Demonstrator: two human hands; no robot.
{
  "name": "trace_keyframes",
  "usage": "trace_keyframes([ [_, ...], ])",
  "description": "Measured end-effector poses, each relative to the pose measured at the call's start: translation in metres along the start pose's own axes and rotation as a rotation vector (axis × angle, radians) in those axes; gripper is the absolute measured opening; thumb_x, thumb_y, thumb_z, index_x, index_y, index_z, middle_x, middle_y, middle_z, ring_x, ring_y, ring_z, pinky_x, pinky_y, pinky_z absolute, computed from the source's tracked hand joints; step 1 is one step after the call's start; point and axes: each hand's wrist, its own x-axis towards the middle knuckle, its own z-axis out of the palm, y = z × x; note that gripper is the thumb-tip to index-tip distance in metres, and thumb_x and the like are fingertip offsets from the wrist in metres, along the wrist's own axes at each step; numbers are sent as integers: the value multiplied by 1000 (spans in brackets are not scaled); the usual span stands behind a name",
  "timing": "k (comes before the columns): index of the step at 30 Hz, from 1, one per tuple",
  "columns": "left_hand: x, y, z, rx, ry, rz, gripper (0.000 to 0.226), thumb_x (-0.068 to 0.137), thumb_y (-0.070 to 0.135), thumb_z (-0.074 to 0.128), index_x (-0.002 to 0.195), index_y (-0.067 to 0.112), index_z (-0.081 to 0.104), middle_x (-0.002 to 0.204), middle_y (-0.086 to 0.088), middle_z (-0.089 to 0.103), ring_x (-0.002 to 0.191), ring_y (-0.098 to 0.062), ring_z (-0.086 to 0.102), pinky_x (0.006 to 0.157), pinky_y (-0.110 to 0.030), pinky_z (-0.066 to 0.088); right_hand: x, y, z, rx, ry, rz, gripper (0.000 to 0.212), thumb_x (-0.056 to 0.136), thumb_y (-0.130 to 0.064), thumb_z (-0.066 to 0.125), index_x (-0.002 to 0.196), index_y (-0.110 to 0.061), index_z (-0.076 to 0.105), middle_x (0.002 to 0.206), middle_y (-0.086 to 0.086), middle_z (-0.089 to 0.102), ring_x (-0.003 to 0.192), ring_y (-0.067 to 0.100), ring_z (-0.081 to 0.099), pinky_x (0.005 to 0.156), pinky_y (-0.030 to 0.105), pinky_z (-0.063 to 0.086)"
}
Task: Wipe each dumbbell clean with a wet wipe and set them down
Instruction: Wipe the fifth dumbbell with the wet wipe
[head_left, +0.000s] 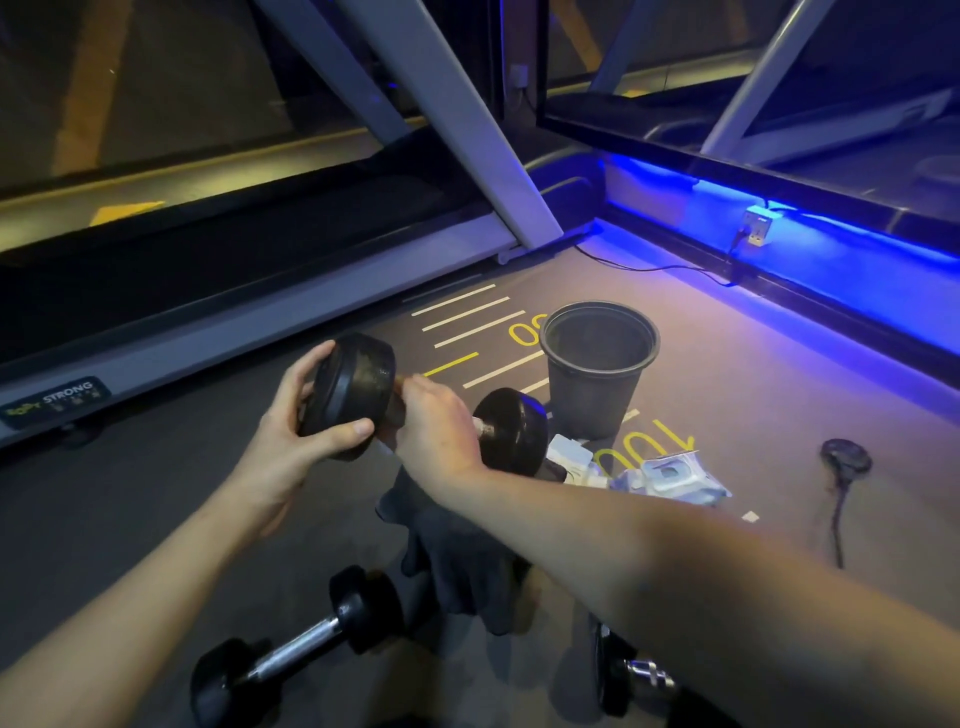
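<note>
I hold a black dumbbell (511, 431) in the air above the gym floor. My left hand (306, 415) grips its near head from the side, thumb across the front. My right hand (436, 426) is wrapped round the handle between the two heads; a sliver of white wipe shows under its fingers. A second dumbbell (296, 644) with a chrome handle lies on the floor at the bottom centre. Part of a third dumbbell (628, 670) shows under my right forearm. A pack of wet wipes (670, 478) lies on the floor to the right.
A dark bin (597, 374) stands just beyond the held dumbbell. A dark cloth (457, 551) lies on the floor below my hands. A treadmill frame (208, 332) runs along the left. A black cable with a round plug (844, 462) lies at the right.
</note>
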Motion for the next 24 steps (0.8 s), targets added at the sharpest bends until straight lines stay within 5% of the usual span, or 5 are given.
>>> trace_keyframes([
  [3,-1,0,-3,-14,-2,-27,98,51,36,89,140,50,49,137,-2,59,125,-20,61,101,-47,52,23,5,-13,52,-219,19,13,77,-21,76,81,-12,68,76,5,65,80,27,64,63,30,43],
  [6,-3,1,-6,8,-41,-28,108,45,46,98,141,50,48,141,-6,55,128,-21,59,107,-49,47,43,11,-30,137,-443,40,24,76,-18,80,61,-15,61,56,-6,52,52,9,50,48,19,41],
  [9,-3,1,-5,51,-74,-16,104,49,41,96,139,52,47,141,-5,54,129,-19,57,106,-46,47,51,19,-35,226,-573,80,23,76,-13,81,60,-16,64,61,-4,55,56,11,48,52,23,40],
  [19,-3,-1,-2,-4,-21,-8,98,53,35,88,141,49,47,136,-3,60,126,-20,60,99,-42,50,-1,7,1,-12,-36,-22,18,74,-19,79,85,-14,65,89,2,63,89,27,60,69,31,38],
  [24,-5,-4,-6,-12,-34,-17,102,53,33,89,144,45,44,139,-7,57,127,-22,59,98,-42,54,28,20,-13,155,-325,-11,17,73,-24,83,81,-17,71,69,-4,61,69,13,59,64,27,44],
])
